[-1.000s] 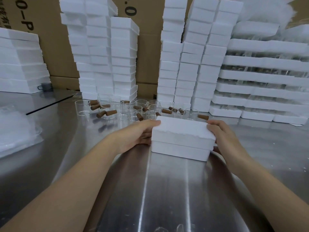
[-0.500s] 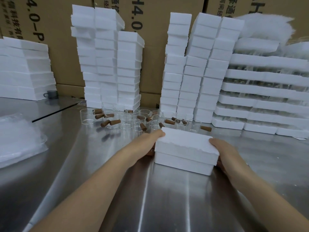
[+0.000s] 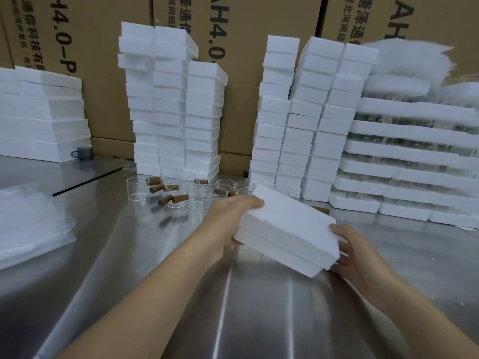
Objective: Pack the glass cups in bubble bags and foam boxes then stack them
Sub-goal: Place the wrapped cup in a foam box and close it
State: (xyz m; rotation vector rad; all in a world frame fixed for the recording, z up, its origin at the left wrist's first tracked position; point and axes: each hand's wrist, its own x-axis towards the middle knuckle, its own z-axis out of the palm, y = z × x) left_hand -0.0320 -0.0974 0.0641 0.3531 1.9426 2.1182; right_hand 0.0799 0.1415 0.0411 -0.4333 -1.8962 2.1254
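Lifted since a second ago, the foam box [image 3: 287, 226] no longer sits flat on the steel table [image 3: 233, 312]. It hangs tilted between both hands, its far left corner highest and its near right end lowest, with a shadow on the metal beneath it. The left hand [image 3: 230, 216] grips the box's left end, thumb up at the far corner and fingers wrapped below. The right hand [image 3: 355, 252] holds the right end, thumb on the upper edge and fingers curled under the lower corner. The box is closed, with a seam running along its side; what is inside cannot be seen.

Just beyond the left hand, loose glass cups [image 3: 199, 195] stand clustered on the table, several with brown handles [image 3: 173, 200]. The box and hands hide the right part of this cluster. Behind the cups rise the left foam stack [image 3: 171, 104] and the right foam stack [image 3: 308, 120], with a gap between them. Foam trays [image 3: 414, 154] layered with glassware stand just beside the right stack. Clear bubble bags [image 3: 28, 224] lie piled at the left edge. Flat foam sheets [image 3: 39, 112] and a grey mug [image 3: 83, 152] sit farther back, and cardboard cartons [image 3: 103, 60] line the rear.

Against the earlier picture, each hand keeps to the same end of the box, and the cups and stacks stand as they did.
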